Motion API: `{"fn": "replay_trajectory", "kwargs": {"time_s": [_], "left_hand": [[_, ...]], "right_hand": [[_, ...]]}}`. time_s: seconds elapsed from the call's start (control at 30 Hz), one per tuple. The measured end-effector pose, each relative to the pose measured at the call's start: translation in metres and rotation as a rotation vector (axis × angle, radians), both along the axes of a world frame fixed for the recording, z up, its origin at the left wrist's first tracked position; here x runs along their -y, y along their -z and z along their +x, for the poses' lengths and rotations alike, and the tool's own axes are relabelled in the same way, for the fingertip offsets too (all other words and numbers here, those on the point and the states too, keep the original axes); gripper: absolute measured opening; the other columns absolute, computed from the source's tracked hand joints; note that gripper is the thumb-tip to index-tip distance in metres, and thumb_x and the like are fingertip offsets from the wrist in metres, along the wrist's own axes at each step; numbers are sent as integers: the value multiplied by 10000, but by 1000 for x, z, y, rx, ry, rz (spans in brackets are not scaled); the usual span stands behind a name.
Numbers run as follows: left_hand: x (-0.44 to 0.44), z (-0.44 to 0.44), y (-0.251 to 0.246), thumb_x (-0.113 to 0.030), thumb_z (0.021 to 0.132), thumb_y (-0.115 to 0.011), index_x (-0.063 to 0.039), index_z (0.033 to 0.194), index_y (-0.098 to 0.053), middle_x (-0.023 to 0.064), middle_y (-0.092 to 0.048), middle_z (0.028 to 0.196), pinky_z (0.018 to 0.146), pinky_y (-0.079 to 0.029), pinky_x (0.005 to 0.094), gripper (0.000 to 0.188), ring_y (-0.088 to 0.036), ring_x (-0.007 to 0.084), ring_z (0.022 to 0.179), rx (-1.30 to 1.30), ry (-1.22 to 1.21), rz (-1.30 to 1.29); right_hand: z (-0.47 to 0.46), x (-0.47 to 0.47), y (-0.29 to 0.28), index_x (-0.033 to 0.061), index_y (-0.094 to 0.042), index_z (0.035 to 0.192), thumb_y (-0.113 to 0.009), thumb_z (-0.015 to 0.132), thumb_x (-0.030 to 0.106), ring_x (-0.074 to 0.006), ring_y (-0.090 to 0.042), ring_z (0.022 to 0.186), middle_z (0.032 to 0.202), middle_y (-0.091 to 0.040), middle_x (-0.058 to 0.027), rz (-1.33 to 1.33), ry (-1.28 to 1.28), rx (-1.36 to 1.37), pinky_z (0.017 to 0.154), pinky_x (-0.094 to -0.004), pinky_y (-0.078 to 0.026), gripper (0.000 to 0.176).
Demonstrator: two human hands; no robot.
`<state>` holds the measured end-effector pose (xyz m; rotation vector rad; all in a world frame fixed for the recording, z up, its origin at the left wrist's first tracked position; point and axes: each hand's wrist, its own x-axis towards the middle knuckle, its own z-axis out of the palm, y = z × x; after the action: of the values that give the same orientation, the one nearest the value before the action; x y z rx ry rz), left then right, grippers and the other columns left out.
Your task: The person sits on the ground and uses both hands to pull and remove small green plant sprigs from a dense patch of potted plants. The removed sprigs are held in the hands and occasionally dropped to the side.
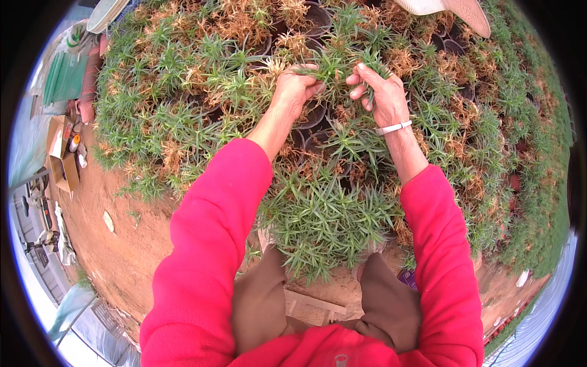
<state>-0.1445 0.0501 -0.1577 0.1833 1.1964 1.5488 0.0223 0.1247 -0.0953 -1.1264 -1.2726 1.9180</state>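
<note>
My left hand [296,87] reaches into a dense bed of potted plants, its fingers closed around the narrow leaves of a green shoot [331,68]. Just to the right, my right hand [384,89] holds a small bunch of green sprigs [373,64] between thumb and curled fingers. A white band [393,128] circles my right wrist. Below and between the hands stand dark plastic pots [313,114], partly covered by foliage. Dry brown stems [403,60] are mixed with the green growth. A thick green clump [325,215] fills the near side, in front of my knees.
A pale woven hat [465,13] juts in at the top right. To the left are an opened cardboard box [64,172], a bottle [74,143] and a green ribbed panel [65,79] on or near bare soil [114,257]. Behind the box lies a two-wheeled vehicle [46,234].
</note>
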Motion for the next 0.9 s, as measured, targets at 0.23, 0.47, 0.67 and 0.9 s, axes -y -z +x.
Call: {"fn": "replay_trajectory", "kwargs": {"time_s": [0.23,0.47,0.67,0.9], "left_hand": [[-17,-22,-36,-87,875,-589,-45,1146,-632,56,-665,1074,948,-435,286,278,-603,111,992,-628,214,139],[-73,-12,-43,-329,924,-599,-40,1020,-678,40,-677,943,854,-460,279,315,-595,109,907,-591,268,105],[-76,-7,-16,-252,926,-583,-9,978,-628,48,-679,768,815,-458,282,253,-619,115,762,-604,265,109],[-88,7,-17,-148,893,-562,56,978,-551,106,-680,736,584,-508,279,221,-659,154,614,-687,268,51]], "right_hand": [[12,-42,-3,35,-655,962,-633,894,211,-115,-582,517,701,-615,-29,-69,217,-102,399,-215,-355,190],[-11,-77,2,27,-575,846,-722,822,221,-134,-604,527,693,-612,-41,27,206,-10,377,-233,-365,245],[-34,-96,25,-3,-640,930,-711,753,61,-131,-630,706,773,-662,-48,153,94,-1,533,-267,-490,201],[-66,-115,47,26,-673,930,-789,649,338,-227,-665,719,782,-694,-119,707,73,376,693,-351,-509,435]]}}
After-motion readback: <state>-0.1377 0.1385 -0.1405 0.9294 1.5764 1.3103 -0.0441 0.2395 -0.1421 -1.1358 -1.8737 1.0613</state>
